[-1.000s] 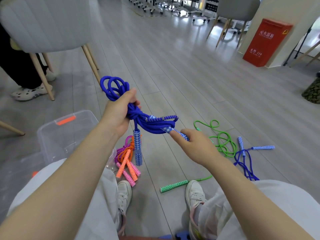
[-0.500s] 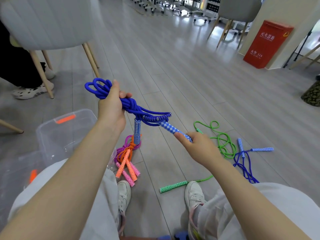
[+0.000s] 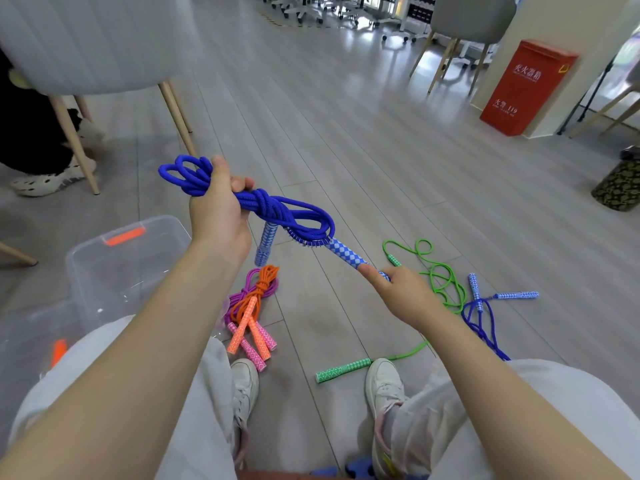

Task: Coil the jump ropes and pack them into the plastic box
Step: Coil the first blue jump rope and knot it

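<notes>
Blue rope [image 3: 277, 209]: coiled and knotted in the air between my hands, one checkered handle [image 3: 265, 244] dangling below.
Left hand [image 3: 218, 209]: fingers curled tight round the coil's loops.
Right hand [image 3: 398, 294]: pinching the end of the other handle [image 3: 346, 254] (forefinger laid along it).
Plastic box [image 3: 104, 268]: on the floor to my left, clear, orange latches.
Floor [image 3: 381, 150]: orange [image 3: 252, 306] and pink [image 3: 242, 299] bundles by my left shoe; green rope [image 3: 440, 282] and another blue rope [image 3: 481, 313] lying loose at right.

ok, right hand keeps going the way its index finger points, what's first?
Right hand points up-left along the checkered handle it holds; beyond that, the blue rope bundle in the left hand, probably.
</notes>
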A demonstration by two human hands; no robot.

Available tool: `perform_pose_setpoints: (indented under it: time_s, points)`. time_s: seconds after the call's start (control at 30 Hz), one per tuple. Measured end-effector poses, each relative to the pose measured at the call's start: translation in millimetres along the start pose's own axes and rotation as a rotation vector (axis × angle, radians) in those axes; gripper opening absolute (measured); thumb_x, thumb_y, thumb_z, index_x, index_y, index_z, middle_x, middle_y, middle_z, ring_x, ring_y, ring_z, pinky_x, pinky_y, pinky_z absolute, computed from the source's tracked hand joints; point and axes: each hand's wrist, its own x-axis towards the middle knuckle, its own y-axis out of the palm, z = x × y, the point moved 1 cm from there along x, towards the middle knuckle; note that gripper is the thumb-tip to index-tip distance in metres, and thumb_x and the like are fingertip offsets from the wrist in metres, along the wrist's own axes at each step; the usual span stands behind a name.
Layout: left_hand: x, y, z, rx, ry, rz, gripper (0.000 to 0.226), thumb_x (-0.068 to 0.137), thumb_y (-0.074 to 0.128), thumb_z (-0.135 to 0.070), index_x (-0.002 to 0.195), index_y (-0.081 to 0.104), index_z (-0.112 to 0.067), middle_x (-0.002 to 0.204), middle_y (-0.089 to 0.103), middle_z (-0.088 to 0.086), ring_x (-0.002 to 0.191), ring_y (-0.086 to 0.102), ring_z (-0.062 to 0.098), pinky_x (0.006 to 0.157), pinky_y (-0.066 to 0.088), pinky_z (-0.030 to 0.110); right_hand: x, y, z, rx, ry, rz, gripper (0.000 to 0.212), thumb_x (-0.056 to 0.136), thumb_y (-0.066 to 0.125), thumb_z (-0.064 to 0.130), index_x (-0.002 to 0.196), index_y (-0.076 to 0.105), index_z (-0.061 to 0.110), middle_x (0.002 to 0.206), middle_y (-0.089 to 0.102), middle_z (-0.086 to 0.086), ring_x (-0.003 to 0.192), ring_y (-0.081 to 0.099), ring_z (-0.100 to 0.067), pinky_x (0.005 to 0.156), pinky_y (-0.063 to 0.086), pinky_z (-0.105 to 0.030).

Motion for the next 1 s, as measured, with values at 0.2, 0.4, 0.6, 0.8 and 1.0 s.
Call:
perform_pose_setpoints:
  time_s: [0.2,0.4,0.6,0.8,1.0]
  points:
    - [3,2,19,0.052,-0.085,0.015,0.029,0.098,0.054,-0.029,0.074,0.046,-0.016,0.052,0.041,-0.005,0.054,0.05,0.011,0.067,0.054,0.029,4,27,-14,-0.012,0.022,0.008,0.058,0.088,0.034,0.074,0.067,0.034,0.02,0.058,0.039,0.003,0.055,0.038,-0.018,0.054,0.029,-0.032]
    - [-2,10,30,0.13,-0.084,0.038,0.036,0.098,0.052,-0.027,0.066,0.044,-0.015,0.044,0.041,-0.007,0.052,0.049,0.012,0.069,0.049,0.034,19,44,-3,0.071,0.04,0.026,0.026,0.094,0.049,0.045,0.101,0.057,0.021,0.094,0.06,0.002,0.089,0.055,-0.02,0.075,0.041,-0.032]
    - [-9,13,50,0.339,-0.136,0.078,0.042,0.096,0.056,-0.03,0.06,0.041,-0.015,0.044,0.044,-0.008,0.053,0.047,0.014,0.062,0.044,0.032,15,21,49,0.369,-0.205,-0.26,0.039,0.091,0.054,0.019,0.13,0.051,0.021,0.121,0.057,0.004,0.103,0.052,-0.012,0.091,0.045,-0.032]
    - [-3,38,55,0.446,-0.242,0.204,0.034,0.094,0.059,-0.026,0.065,0.047,-0.015,0.051,0.048,-0.003,0.061,0.049,0.017,0.065,0.045,0.029,17,28,83,0.14,-0.416,-0.062,0.032,0.091,0.057,0.046,0.11,0.057,0.021,0.091,0.062,0.003,0.081,0.056,-0.016,0.072,0.046,-0.035]
    - [38,30,59,0.778,-0.37,0.636,0.022,0.092,0.061,-0.036,0.099,0.057,-0.015,0.097,0.065,0.004,0.087,0.064,0.017,0.074,0.054,0.028,56,32,83,0.286,-0.288,-0.085,0.026,0.095,0.054,0.04,0.094,0.059,0.015,0.069,0.053,0.004,0.064,0.05,-0.016,0.059,0.039,-0.031]
